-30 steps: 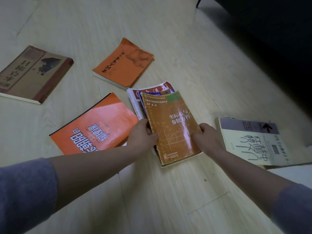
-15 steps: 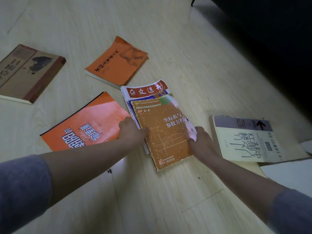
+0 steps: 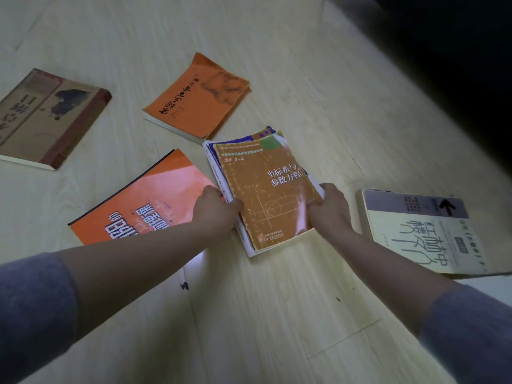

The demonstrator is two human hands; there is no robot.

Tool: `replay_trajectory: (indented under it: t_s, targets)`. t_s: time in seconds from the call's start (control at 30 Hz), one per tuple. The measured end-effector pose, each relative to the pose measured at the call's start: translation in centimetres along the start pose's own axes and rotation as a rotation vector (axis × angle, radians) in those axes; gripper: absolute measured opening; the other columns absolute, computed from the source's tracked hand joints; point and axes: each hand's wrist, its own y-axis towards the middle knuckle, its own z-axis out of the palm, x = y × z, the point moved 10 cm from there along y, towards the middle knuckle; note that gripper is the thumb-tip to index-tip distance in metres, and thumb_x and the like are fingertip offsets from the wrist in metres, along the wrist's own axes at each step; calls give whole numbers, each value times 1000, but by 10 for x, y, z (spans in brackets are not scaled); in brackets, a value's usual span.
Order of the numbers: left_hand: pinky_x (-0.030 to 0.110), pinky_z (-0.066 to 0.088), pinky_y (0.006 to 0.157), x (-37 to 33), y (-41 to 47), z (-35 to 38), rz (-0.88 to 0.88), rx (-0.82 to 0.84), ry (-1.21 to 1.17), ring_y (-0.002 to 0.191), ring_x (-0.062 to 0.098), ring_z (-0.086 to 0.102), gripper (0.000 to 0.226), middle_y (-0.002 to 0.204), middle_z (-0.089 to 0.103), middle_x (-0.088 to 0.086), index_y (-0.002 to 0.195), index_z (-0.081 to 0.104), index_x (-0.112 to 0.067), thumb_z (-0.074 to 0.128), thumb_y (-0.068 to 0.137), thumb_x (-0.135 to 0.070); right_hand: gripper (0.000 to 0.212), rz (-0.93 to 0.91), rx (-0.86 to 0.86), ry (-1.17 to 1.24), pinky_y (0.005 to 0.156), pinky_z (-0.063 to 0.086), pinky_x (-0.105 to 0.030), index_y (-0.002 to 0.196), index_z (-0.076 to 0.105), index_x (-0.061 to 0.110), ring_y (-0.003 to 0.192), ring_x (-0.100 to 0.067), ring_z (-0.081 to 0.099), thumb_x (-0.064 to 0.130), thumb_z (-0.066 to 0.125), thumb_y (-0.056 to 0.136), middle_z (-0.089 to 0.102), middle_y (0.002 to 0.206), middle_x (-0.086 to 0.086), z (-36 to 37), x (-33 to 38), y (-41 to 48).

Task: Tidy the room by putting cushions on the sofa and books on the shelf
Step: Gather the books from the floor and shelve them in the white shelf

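Brown book (image 3: pixel 266 195) slid up over the magazine (image 3: pixel 214 162), hiding its red title. Left hand (image 3: pixel 213 210) and right hand (image 3: pixel 329 209) curl fingers round the side edges, gripping both between them on the floor (image 3: pixel 277 314)

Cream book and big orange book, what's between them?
Head view: the stack topped by the brown book, held by the left hand and right hand.

A single wide-angle head camera looks forward and steeply down at the pale wooden plank floor (image 3: pixel 277 314), close above the stack of orange-brown paperback books (image 3: pixel 266 195), both forearms (image 3: pixel 133 261) entering from the bottom corners
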Motion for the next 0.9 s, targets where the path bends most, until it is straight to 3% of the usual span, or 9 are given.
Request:
replay_trajectory:
  t_s: [0.1,0.17,0.27,0.4,0.5,0.6,0.77,0.83,0.9]
  targets:
    - [39,56,79,4,8,-2,-8,-8,-32,89,28,66,40,102,64,7,108,57,-4,68,84,-34,32,-21,60,-223,85,40,-35,116,58,11,108,-32,50,29,51,90,50,119,-15,4,-2,10]
    - [40,57,79,5,12,-1,-15,6,-78,83,29,68,30,93,69,11,91,65,-4,71,82,-33,38,-86,173,-237,82,40,-34,121,53,12,103,-30,51,30,53,88,51,118,-14,16,4,12]
    - [38,57,79,8,14,1,-63,20,-170,80,27,69,32,90,70,11,73,61,-9,74,79,-37,47,-122,275,-273,86,41,-34,128,46,10,110,-32,52,35,53,89,49,120,-15,29,12,9]
    - [25,44,56,5,18,-4,-76,-16,-201,80,22,62,39,98,66,10,98,58,-7,71,80,-39,51,-106,300,-248,86,43,-34,125,48,9,109,-30,54,42,55,88,52,120,-13,37,9,-6]
    - [28,48,59,0,19,-2,-70,58,-297,83,22,63,44,101,62,8,113,48,-9,69,83,-33,48,-39,334,-101,76,45,-32,117,50,10,97,-23,58,42,62,85,57,110,-6,42,1,-17]
    - [46,57,73,-7,3,-3,32,132,-370,81,28,67,42,98,65,15,108,46,-13,73,80,-29,46,9,296,75,72,42,-29,114,53,10,93,-18,57,41,69,84,57,103,-1,29,-1,-16]
    - [62,50,68,-35,-41,-13,295,243,-377,70,47,61,36,88,59,36,93,46,-20,72,69,-28,86,209,540,736,101,47,-39,137,46,11,115,-21,62,49,80,68,64,126,-1,40,-2,-24]
    - [61,50,63,-45,-56,-15,375,287,-367,68,52,56,30,84,58,36,93,47,-22,69,72,-23,90,214,627,885,102,47,-44,132,53,14,114,-25,63,51,87,56,67,122,-6,43,3,-34]
    - [57,51,65,-54,-67,-18,428,299,-341,76,52,57,33,85,60,33,92,47,-27,71,70,-31,81,181,535,952,105,45,-46,128,55,14,114,-24,64,47,86,61,68,121,-6,30,5,-39]
